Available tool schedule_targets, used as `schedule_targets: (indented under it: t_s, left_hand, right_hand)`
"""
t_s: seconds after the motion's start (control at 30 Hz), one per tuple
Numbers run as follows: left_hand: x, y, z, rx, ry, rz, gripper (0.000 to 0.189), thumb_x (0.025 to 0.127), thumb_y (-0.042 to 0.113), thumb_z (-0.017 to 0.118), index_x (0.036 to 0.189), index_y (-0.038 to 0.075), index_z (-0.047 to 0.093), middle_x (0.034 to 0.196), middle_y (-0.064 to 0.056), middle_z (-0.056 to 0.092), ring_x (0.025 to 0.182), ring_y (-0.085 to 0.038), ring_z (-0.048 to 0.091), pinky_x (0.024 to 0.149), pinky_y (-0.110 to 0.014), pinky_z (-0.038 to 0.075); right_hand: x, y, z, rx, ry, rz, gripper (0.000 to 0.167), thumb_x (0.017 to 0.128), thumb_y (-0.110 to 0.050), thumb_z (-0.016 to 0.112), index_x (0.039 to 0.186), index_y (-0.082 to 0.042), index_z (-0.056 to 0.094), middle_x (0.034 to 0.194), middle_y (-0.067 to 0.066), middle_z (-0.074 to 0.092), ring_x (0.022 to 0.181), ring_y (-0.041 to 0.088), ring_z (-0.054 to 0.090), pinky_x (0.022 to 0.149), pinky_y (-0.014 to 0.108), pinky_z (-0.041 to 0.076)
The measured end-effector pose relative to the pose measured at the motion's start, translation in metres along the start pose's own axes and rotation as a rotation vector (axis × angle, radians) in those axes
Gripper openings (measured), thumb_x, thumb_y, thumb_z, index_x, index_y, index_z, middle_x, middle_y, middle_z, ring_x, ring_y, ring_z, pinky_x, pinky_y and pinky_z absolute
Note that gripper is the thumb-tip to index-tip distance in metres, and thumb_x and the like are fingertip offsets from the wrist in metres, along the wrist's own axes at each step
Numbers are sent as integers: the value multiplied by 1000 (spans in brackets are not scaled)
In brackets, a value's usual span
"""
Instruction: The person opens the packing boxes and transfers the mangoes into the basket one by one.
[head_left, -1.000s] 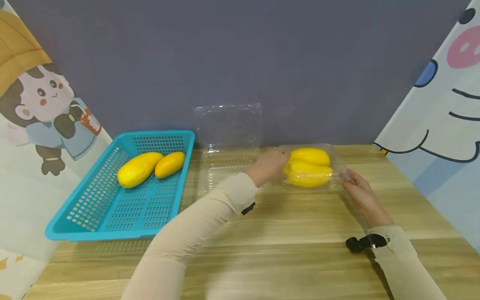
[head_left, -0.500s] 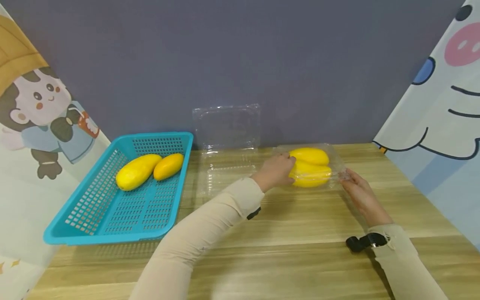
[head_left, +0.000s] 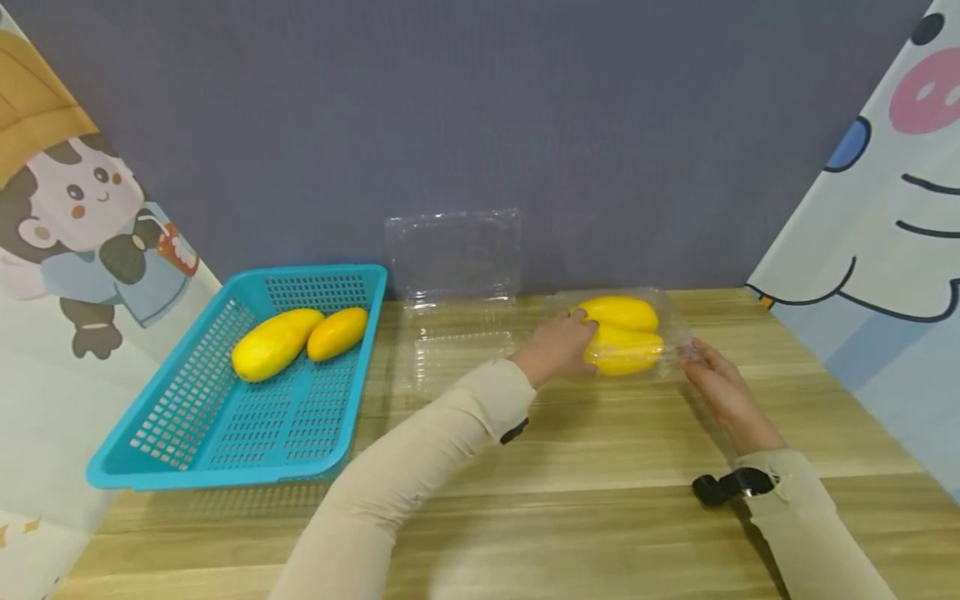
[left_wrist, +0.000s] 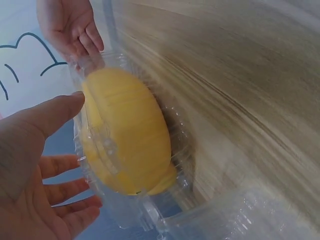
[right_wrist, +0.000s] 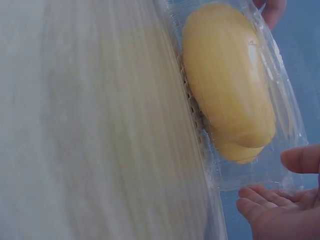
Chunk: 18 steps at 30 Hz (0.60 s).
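In the head view, a clear plastic clamshell box (head_left: 670, 307) lies on the table with two large yellow mango-like fruits (head_left: 628, 346) inside, under its lid. My right hand (head_left: 723, 392) holds the box's right end; in the right wrist view the thumb (right_wrist: 300, 159) is on one side of the corner and the fingers (right_wrist: 267, 202) on the other. At the left end is my left hand (head_left: 557, 346), partly covering the fruit. Its thumb (left_wrist: 60, 110) lies straight at the lid in the left wrist view, with its fingers (left_wrist: 67, 190) spread along the plastic.
A second clear clamshell (head_left: 457, 346) stands with its lid raised against the grey back wall (head_left: 480, 125). To the left, a blue perforated basket (head_left: 258, 475) contains one large yellow fruit (head_left: 273, 343) and a smaller orange-yellow one (head_left: 337, 333). Printed panels (head_left: 862, 250) flank the wooden table (head_left: 600, 517).
My left hand has shifted slightly right and toward me along the box's left end. My right hand, the box and the fruits have stayed in place.
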<state>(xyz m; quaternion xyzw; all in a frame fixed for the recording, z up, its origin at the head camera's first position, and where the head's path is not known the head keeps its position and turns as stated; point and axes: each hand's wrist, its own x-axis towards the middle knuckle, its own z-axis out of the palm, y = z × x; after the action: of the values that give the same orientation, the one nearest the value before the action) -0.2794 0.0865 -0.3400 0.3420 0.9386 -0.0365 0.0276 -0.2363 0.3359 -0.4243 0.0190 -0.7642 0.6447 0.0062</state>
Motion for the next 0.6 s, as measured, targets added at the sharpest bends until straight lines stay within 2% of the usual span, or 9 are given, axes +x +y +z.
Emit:
schedule_targets:
  t_s: [0.07, 0.27, 0.6]
  left_hand:
    - [1, 1, 2, 3, -3, 12, 68, 85, 48, 65, 140, 14, 44, 145, -4, 41, 135, -20, 35, 113, -31, 26]
    - [4, 3, 8, 35, 2, 18, 64, 83, 46, 67, 136, 14, 48, 144, -4, 43, 138, -21, 31, 112, -34, 28]
    - [7, 7, 9, 58, 25, -9, 69, 81, 46, 70, 137, 14, 46, 145, -9, 41, 130, -24, 41, 100, -40, 44]
  right_hand:
    - [0, 1, 0, -9, 5, 0, 65, 100, -14, 39, 146, 9, 0, 148, 28, 14, 131, 9, 29, 104, 13, 29]
    - [1, 3, 0, -25, -12, 0, 64, 101, -15, 37, 147, 7, -1, 150, 33, 7, 136, 11, 23, 108, 15, 26]
    - [1, 0, 2, -54, 1, 25, 63, 101, -14, 34, 147, 7, -3, 150, 34, 6, 139, 20, 18, 108, 16, 26]
